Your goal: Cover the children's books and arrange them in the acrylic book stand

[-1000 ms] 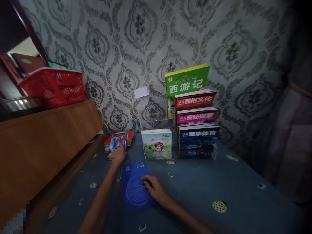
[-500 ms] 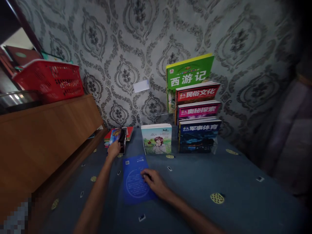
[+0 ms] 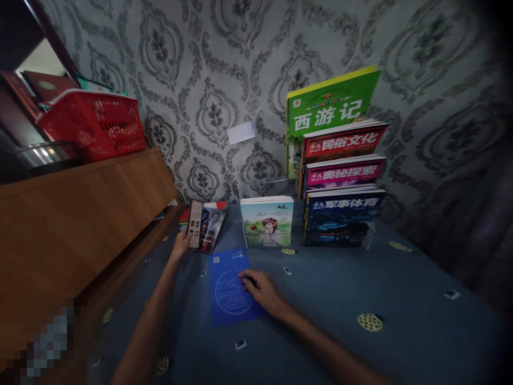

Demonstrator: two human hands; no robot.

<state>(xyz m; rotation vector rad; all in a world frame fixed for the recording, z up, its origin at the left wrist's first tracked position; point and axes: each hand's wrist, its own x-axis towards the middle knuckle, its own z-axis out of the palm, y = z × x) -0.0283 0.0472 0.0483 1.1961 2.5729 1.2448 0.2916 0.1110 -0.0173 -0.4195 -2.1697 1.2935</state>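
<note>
My left hand (image 3: pixel 182 244) is closed on the edge of a book (image 3: pixel 195 223) whose narrow side shows small pictures and print. That book stands tilted up at the left back of the table, beside a dark-covered book (image 3: pixel 212 227). Red-edged books (image 3: pixel 220 205) lie behind and partly under them. My right hand (image 3: pixel 261 290) rests on the right part of a blue book (image 3: pixel 228 286), which lies flat with a QR code and a round printed outline. Its fingers are loosely bent, thumb apart.
A clear stand holds white-edged books with a girl on the cover (image 3: pixel 267 224). To the right, several books step upward from a dark blue one (image 3: pixel 342 219) to a green one (image 3: pixel 331 107). At left, a wooden cabinet (image 3: pixel 92 214) carries a red basket (image 3: pixel 96 125) and a metal bowl (image 3: pixel 48 153).
My left hand has tipped a book up from the left pile, uncovering the dark-covered book beside it. My right hand remains on the blue book. The view has shifted slightly.
</note>
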